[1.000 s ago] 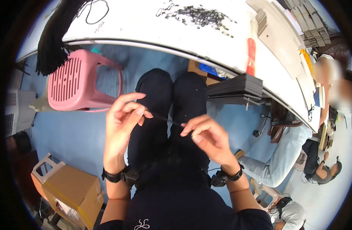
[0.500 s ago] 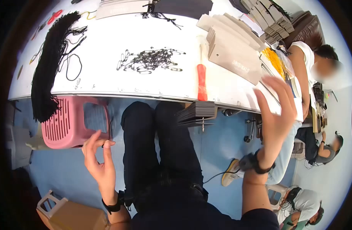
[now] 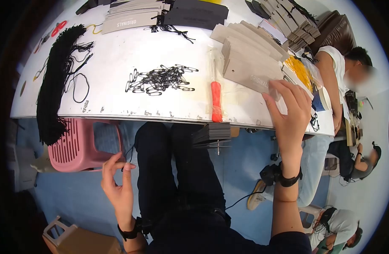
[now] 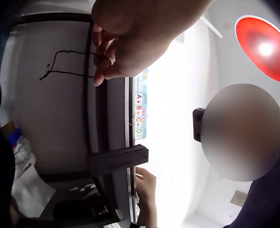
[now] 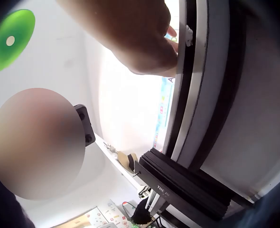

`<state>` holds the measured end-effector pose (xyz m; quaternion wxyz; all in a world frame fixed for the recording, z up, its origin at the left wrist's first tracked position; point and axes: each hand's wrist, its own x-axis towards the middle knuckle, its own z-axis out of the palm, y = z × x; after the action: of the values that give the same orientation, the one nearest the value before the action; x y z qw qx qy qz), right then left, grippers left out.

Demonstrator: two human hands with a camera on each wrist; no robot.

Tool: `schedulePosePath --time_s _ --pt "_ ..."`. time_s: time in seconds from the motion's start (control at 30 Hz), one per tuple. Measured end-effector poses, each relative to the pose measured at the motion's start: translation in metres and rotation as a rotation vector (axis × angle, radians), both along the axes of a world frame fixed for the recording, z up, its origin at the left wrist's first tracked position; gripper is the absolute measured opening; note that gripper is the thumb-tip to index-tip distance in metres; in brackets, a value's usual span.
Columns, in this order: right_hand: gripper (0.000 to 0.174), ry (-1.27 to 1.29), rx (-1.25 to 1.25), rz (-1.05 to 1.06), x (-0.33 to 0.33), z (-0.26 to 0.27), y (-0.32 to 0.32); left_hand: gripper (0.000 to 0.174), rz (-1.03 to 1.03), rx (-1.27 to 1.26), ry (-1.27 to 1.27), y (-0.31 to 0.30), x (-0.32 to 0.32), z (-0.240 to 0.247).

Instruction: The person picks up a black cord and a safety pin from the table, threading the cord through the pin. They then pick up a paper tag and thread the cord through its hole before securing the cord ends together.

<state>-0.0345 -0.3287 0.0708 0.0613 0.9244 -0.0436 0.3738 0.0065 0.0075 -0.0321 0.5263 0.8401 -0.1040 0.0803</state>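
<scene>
My left hand (image 3: 118,182) is raised beside my left knee, below the table edge. It pinches a thin black cord (image 4: 69,52) that hangs from the fingertips as a loop; at its far end is a knot and what looks like a small pin (image 4: 48,69). Over the table's right side my right hand (image 3: 291,112) reaches to a fanned stack of grey card tags (image 3: 249,67) printed ORIGINALS. Its thumb and fingers are spread at the stack's near right corner. The right fingertips are mostly hidden in the right wrist view.
Black safety pins (image 3: 158,79) lie piled mid-table. Left of them is a thick bundle of black cords (image 3: 59,84); right is a red-handled tool (image 3: 216,101). Dark cards (image 3: 211,134) stick out at the table's front edge. A pink stool (image 3: 76,146) stands left; another person (image 3: 332,63) sits right.
My hands were together with the cord stretched between them. The right hand let go and moved right and forward to the grey tags; the left keeps the cord, lower left. The view tilted up toward the table.
</scene>
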Motion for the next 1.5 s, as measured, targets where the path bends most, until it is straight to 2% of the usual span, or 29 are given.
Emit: schedulePosePath --time_s 0.2,0.33,0.43,0.5,0.63,0.73,0.93,1.0,1.1,1.33,1.4,1.43,1.5 --pt "0.030 -0.037 -0.055 -0.018 -0.002 -0.001 0.003 0.022 -0.014 -0.020 0.033 -0.004 -0.001 0.001" --pt "0.030 -0.052 -0.056 -0.033 -0.003 0.003 0.007 0.026 -0.057 0.026 -0.042 -0.002 -0.001 -0.003" --pt "0.028 -0.034 0.028 -0.026 -0.002 0.006 0.007 0.027 -0.067 0.032 -0.045 -0.004 -0.001 -0.002" --pt "0.025 0.021 0.366 0.018 -0.001 0.008 0.007 0.027 -0.074 0.044 -0.054 -0.005 0.000 -0.001" --pt "0.019 0.082 0.424 0.096 -0.001 0.011 -0.001 0.028 -0.083 0.033 -0.046 -0.005 -0.001 -0.001" --pt "0.015 -0.024 0.399 0.104 0.000 0.014 -0.003 0.028 -0.084 0.034 -0.045 -0.005 0.000 -0.001" --pt "0.017 0.140 0.642 0.037 0.000 0.018 -0.012 0.025 -0.058 -0.010 0.025 -0.008 -0.001 0.001" --pt "0.016 -0.046 0.581 0.172 0.006 0.013 -0.018 0.025 -0.064 -0.013 0.028 -0.008 -0.001 0.000" --pt "0.016 -0.055 0.439 0.089 0.005 0.014 -0.018 0.029 -0.106 0.037 -0.019 -0.008 -0.001 -0.002" --pt "0.012 -0.218 0.463 0.210 0.009 0.012 -0.030 0.026 -0.093 -0.015 0.054 -0.012 -0.002 -0.001" --pt "0.014 -0.357 0.684 0.291 -0.002 0.015 -0.021 0.026 -0.094 -0.014 0.055 -0.013 -0.002 0.000" --pt "0.016 -0.385 0.757 0.161 -0.015 0.017 -0.004 0.026 -0.099 -0.012 0.050 -0.013 -0.002 0.000" --pt "0.015 -0.370 0.906 0.109 -0.047 0.001 0.013 0.026 -0.105 -0.009 0.049 -0.013 -0.001 0.000"
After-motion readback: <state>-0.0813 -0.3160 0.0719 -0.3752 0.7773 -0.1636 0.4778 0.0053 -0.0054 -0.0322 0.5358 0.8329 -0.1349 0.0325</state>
